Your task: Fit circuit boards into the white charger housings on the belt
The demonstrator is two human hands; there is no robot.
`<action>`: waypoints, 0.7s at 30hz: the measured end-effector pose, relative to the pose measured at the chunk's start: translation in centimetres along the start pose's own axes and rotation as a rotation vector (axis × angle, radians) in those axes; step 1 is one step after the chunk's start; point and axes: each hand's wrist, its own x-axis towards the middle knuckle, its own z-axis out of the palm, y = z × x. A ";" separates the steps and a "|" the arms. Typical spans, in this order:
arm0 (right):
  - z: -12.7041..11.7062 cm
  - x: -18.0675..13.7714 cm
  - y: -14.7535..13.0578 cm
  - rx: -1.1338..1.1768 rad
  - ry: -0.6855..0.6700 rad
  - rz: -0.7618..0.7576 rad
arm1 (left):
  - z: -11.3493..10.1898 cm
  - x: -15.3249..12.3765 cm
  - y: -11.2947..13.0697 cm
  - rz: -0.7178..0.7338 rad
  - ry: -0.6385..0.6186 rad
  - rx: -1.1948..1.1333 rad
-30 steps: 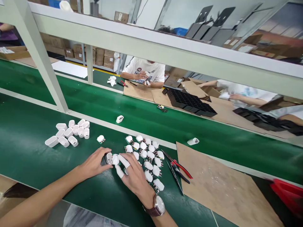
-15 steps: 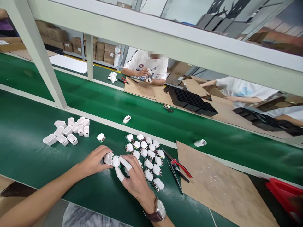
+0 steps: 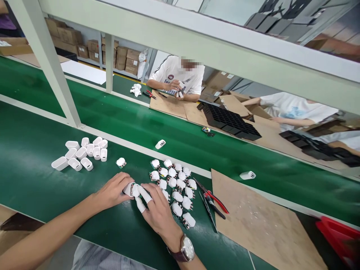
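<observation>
My left hand (image 3: 114, 189) is closed around a white plastic charger housing (image 3: 128, 189), its open end facing right. Between the white-covered thumb and finger of my right hand (image 3: 157, 208) is a small circuit board with a white top (image 3: 135, 190). The board's left end sits at the mouth of the housing, partly inside it. Right of my hands lie several similar white-topped circuit boards (image 3: 177, 196) in rows. One more circuit board (image 3: 120, 162) lies apart, above my left hand. Several empty white housings (image 3: 81, 152) stand grouped at the left.
Red-handled pliers (image 3: 215, 200) and tweezers (image 3: 208, 212) lie beside a brown cardboard sheet (image 3: 258, 217). A green conveyor belt (image 3: 135, 120) carries white housings (image 3: 160, 144). Across it, a person (image 3: 177, 80) holds a white part near black trays (image 3: 229, 120). A red bin (image 3: 337, 240) stands at right.
The circuit board has moved left, further into the housing's mouth, pushed by my right fingers. On the belt, the white housings and a loose board have shifted right.
</observation>
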 end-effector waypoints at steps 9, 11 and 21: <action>-0.3 1.0 -0.3 -0.048 -0.096 -0.023 | 0.2 -0.3 -0.3 -0.012 -0.039 -0.004; -0.4 1.3 -0.5 -0.001 -0.110 0.012 | 0.1 -0.3 -0.2 -0.017 -0.054 -0.022; 0.0 1.8 -0.2 0.137 -0.094 0.085 | -0.9 -0.3 0.4 -0.090 -0.051 -0.091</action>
